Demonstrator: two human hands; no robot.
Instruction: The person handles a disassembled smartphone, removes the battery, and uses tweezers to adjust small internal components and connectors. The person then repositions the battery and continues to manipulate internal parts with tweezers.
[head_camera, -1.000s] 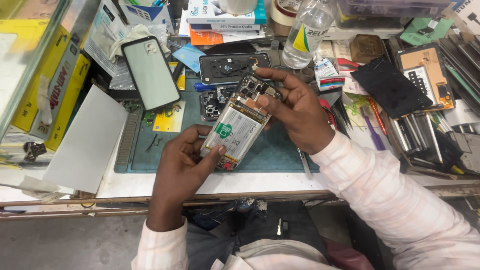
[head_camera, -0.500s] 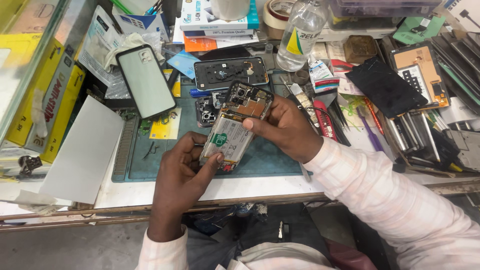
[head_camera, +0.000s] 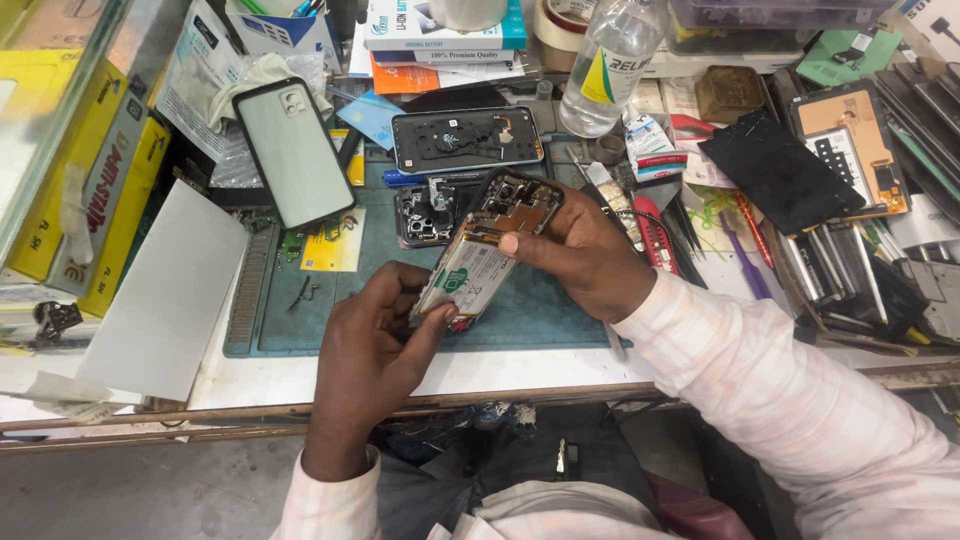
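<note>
Since the earlier frame we've barely shifted: the phone (head_camera: 483, 255) is tilted a touch more upright and sits slightly higher over the mat (head_camera: 520, 312), both hands staying on it.

Biggest first. The desk (head_camera: 330, 375) is buried in clutter, so very little of its top shows, and its right end runs out of view. The green mat is half covered by our hands and loose parts. One white sheet (head_camera: 165, 290) lies at the left, and the yellow boxes (head_camera: 95, 190) beside it are cut off by the edge, so we can't count them properly. One clear bottle (head_camera: 610, 60) stands at the back with its top cropped.

We count one back cover (head_camera: 293, 150) leaning at the left, one frame (head_camera: 467, 138) lying flat behind the phone, and one black panel (head_camera: 780, 172) on the right.

The phone has its back off, with the battery and board showing. Our left hand (head_camera: 375, 350) pinches its lower end, fingers closed on the edge. Our right hand (head_camera: 580, 255) is clamped round the upper end, thumb pressed on the battery. Its far side is hidden by our fingers.

The tools at the right are too jumbled to count.
</note>
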